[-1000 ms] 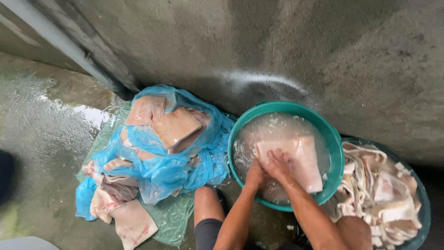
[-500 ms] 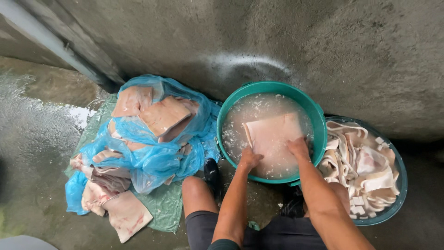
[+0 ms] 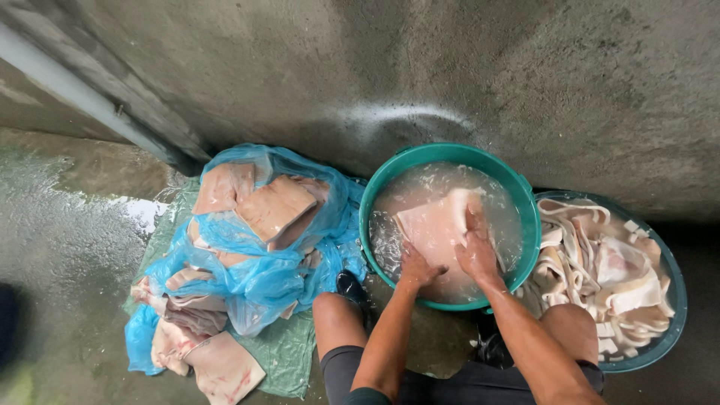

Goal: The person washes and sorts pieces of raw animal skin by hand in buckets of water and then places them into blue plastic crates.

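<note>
A green basin (image 3: 390, 176) of cloudy water stands on the wet concrete floor against a wall. A large pale slab of pork skin (image 3: 433, 223) lies in the water. My left hand (image 3: 415, 265) grips the slab's near left edge. My right hand (image 3: 475, 247) presses flat on its right side, fingers spread over the meat. Both forearms reach in from below, between my bent knees.
A blue plastic bag (image 3: 259, 274) heaped with raw pork slabs lies on a green sheet (image 3: 289, 352) to the left. A second basin (image 3: 671, 311) holding trimmed skin strips sits at right. A grey pipe (image 3: 90, 101) runs along the wall.
The view has shifted slightly. My hands have moved on the slab, the right one sliding up over its right side while the slab turned in the water.
</note>
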